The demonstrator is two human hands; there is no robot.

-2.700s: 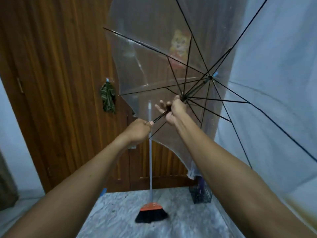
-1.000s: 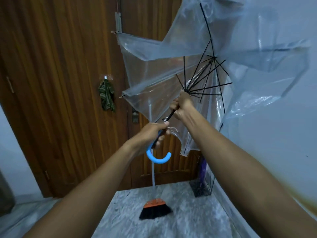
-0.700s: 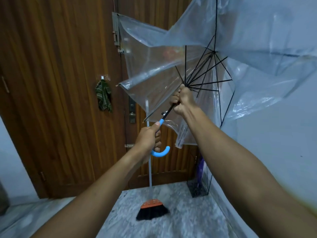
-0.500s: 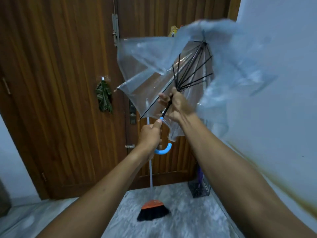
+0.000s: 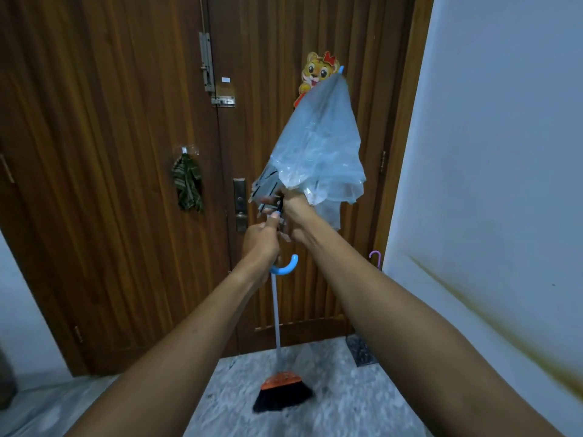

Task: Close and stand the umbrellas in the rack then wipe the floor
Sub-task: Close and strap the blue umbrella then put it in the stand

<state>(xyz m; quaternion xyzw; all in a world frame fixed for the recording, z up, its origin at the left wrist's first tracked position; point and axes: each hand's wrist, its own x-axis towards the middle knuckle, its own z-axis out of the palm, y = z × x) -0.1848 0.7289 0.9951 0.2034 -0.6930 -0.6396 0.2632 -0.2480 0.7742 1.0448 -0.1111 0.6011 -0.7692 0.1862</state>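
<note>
two bare forearms reach forward and up from the bottom of the view. the left hand (image 5: 262,241) is curled round the shaft of the clear umbrella (image 5: 318,146), just above its blue hook handle (image 5: 285,267), with the thumb laid up along the shaft. the right hand (image 5: 291,209) sits just above it, wrapped round the shaft where the rib ends gather; its fingertips are hidden on the far side. the two hands are almost touching. the umbrella is held in the air in front of the person, tilted up and slightly to the right. its canopy is folded down into a loose, crumpled cone, and its blue tip (image 5: 341,69) is uppermost.

below the hands lies a grey marbled floor (image 5: 340,408). on it stands a broom (image 5: 282,392) with an orange head and black bristles, its pale handle leaning toward the door. a dark mesh rack (image 5: 359,353) stands in the corner where door meets wall, mostly hidden behind the right forearm. a purple hook handle (image 5: 375,258) shows above that forearm; whether it stands in the rack cannot be told.

behind everything is a dark wooden door (image 5: 110,152) with a green cloth (image 5: 187,184) hanging from a hook. a cartoon tiger cutout (image 5: 315,70) is fixed higher up, just beside the umbrella's tip. a pale wall (image 5: 492,152) with a brownish streak fills the right side.
</note>
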